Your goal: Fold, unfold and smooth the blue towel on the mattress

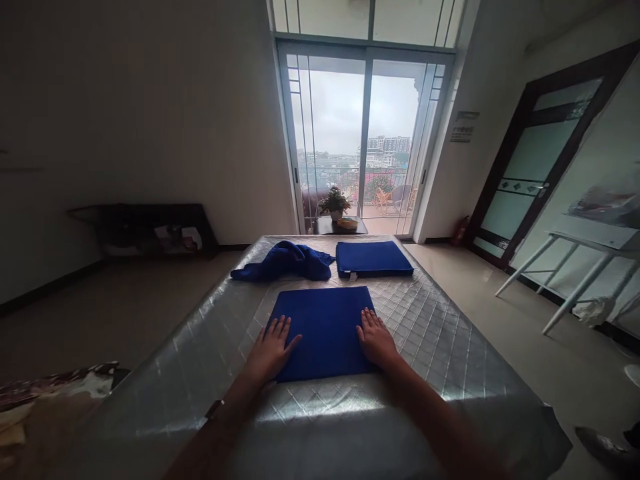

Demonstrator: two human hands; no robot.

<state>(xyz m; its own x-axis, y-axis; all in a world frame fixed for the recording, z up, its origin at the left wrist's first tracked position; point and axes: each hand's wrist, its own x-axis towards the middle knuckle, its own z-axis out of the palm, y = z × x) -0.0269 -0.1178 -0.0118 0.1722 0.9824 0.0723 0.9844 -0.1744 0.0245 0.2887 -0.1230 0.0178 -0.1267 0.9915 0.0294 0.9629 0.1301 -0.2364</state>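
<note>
A folded blue cloth lies flat as a neat rectangle in front of me on the silvery quilted cover. My left hand rests on its left edge, fingers stretched out and thumb apart. On the right edge lies my right hand, palm down with the fingers extended. Beyond it, to the right, sits a stack of folded blue cloth with a small white tag at its front. A crumpled blue cloth lies in a loose heap at the back left.
A small dark table with a potted plant stands past the far edge, before sliding glass doors. At right are a white stool and a dark-framed door. A low dark cabinet stands at left.
</note>
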